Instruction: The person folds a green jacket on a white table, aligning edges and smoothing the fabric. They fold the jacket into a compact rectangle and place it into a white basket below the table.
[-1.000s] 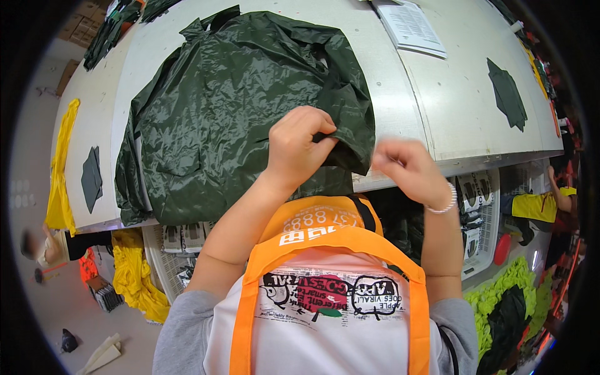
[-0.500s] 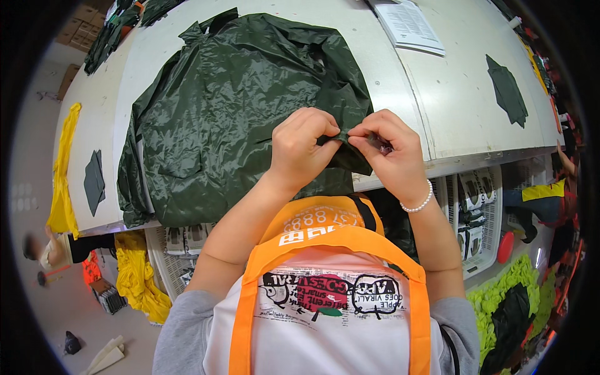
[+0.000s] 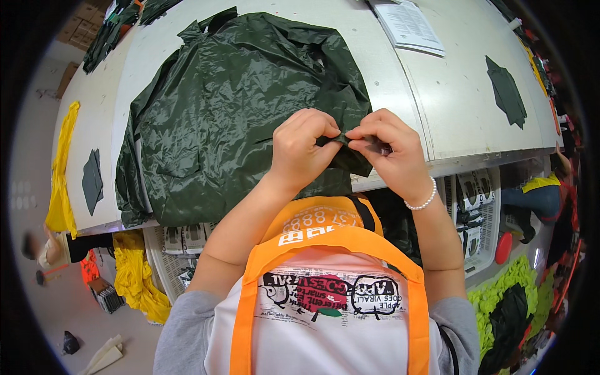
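Note:
A shiny dark green jacket (image 3: 231,106) lies spread on the white table, its collar at the far edge and its hem hanging over the near edge. At its right side my left hand (image 3: 304,147) pinches a fold of the jacket near the sleeve end. Right beside it, my right hand (image 3: 390,150) pinches the same fold, fingertips almost touching the left ones. Something small and dark shows inside the right palm; its kind I cannot make out. The pinched bit is mostly hidden by my fingers.
A stack of printed paper (image 3: 409,26) lies at the far right. Dark green fabric pieces (image 3: 507,90) and a yellow cloth (image 3: 62,175) are on the table. Below the edge stand white crates (image 3: 481,219) with packages. Yellow and lime garments (image 3: 509,287) are heaped beside; other people stand at both sides.
Both hands stay at the same spot, and the pinched fold between the fingertips has shifted slightly. The jacket has barely moved.

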### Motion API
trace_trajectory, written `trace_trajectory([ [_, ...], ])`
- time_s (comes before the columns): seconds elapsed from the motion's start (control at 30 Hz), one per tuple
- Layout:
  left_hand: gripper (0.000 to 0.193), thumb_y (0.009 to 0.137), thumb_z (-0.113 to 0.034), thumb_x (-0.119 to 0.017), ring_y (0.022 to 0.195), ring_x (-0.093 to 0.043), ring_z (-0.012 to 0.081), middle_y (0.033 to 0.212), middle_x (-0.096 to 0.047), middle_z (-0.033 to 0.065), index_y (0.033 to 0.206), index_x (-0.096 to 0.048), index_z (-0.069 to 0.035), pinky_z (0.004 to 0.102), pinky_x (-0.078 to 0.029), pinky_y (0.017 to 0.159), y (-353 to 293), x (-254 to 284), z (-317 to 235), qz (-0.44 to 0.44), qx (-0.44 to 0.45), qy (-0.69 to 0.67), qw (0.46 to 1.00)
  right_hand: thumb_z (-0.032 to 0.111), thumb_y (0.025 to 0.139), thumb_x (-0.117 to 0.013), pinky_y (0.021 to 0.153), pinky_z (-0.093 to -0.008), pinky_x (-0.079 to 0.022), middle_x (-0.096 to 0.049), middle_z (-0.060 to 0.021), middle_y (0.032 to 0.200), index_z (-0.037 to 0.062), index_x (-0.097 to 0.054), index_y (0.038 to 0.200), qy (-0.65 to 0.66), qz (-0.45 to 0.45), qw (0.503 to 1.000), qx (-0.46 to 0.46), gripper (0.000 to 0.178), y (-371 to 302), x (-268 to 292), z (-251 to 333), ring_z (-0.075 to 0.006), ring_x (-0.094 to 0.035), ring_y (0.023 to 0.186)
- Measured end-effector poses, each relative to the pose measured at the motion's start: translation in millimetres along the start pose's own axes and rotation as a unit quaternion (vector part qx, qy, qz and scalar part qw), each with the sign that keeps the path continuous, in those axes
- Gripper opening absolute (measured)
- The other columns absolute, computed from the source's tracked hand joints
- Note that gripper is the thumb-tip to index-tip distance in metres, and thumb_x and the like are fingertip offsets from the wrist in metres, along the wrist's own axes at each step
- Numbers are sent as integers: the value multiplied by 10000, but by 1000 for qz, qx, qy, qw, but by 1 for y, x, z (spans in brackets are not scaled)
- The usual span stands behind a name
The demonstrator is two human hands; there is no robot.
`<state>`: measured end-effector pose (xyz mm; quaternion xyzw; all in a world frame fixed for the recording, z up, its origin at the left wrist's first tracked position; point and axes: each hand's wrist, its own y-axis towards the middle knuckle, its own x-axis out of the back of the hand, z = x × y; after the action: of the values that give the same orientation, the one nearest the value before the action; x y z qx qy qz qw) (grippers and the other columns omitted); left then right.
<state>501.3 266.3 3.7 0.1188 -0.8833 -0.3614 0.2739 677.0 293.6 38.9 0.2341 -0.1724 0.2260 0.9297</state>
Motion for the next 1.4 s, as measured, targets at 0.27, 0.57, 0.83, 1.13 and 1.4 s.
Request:
trace_trajectory([
  [0.27,240,561,86,-689,745,-631,232,806,-650,85,711,-546,-34,287,-499,652,-2,3,0,8,15,-3,1000,23,876,-549,575,-246,-424,-545,-62,772,-4,-532,916,-52,-119,991,-42,51,-3,-1,-20,-124,-484,629],
  [0.57,284,604,80,-595,990,-601,317,1057,-648,117,861,-586,-40,360,-487,825,-12,-8,30,22,34,58,997,190,908,-592,596,-208,-409,-565,-46,882,-4,-542,1030,80,-41,978,-189,235,-10,-5,-36,-64,-477,650],
  [0.83,267,580,113,-603,830,-618,278,894,-658,87,803,-559,-28,323,-500,708,-30,-12,49,-7,46,49,998,142,801,-707,650,-220,-439,-546,-59,984,29,-500,1151,8,8,969,-246,422,-10,-9,-56,-103,-496,745],
  [1.13,427,669,-51,-698,1023,-564,323,1121,-596,121,1074,-564,-57,376,-470,873,-57,5,53,112,92,-25,989,-13,663,-656,693,-374,-503,-548,-102,920,110,-558,1139,-149,50,984,-83,502,-21,-59,-62,-285,-593,816],
  [1.4,734,718,-366,-725,1291,-343,375,1396,-407,166,1328,-446,-68,495,-279,1029,-243,227,111,126,312,468,817,-34,798,-626,864,-342,-468,-577,-133,1027,-6,-470,1308,-368,-135,866,-311,534,-105,96,-161,-252,-579,971],
])
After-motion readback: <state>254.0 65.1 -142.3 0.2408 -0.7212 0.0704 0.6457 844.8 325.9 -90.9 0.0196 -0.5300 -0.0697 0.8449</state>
